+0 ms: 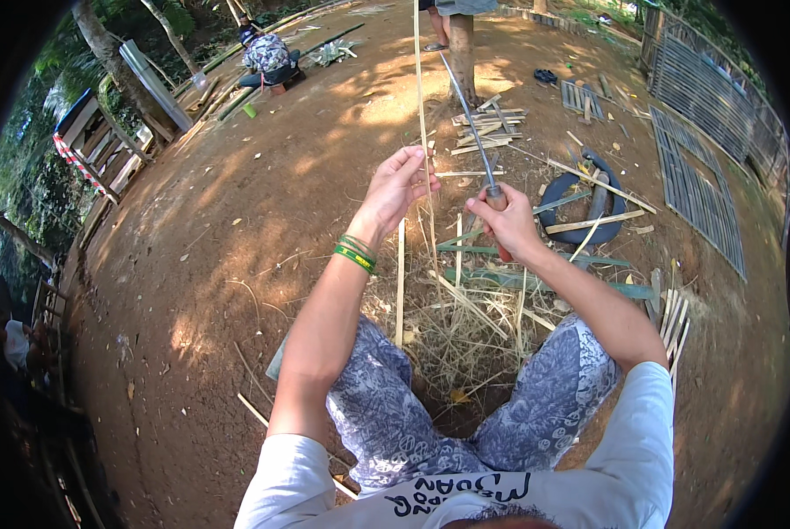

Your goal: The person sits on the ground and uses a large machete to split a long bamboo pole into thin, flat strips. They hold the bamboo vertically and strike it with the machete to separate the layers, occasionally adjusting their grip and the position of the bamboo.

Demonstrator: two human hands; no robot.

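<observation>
My left hand (400, 182), with green bands on its wrist, is closed on a long thin bamboo strip (421, 97) that stands nearly upright and runs out of the top of the picture. My right hand (511, 222) grips the wooden handle of a long knife (474, 119). Its narrow blade points up and away, leaning left toward the strip. A gap separates blade and strip at the height of my hands. Pale shavings (461, 339) lie heaped on the ground between my knees, with split bamboo pieces (401, 282) around them.
Beyond my hands, short split slats (487, 128) are piled by a tree trunk (462, 57), where a person's legs show. A black ring-shaped object (549, 198) lies at right, near bamboo panels (699, 189). Another person (271, 57) sits low at the far left.
</observation>
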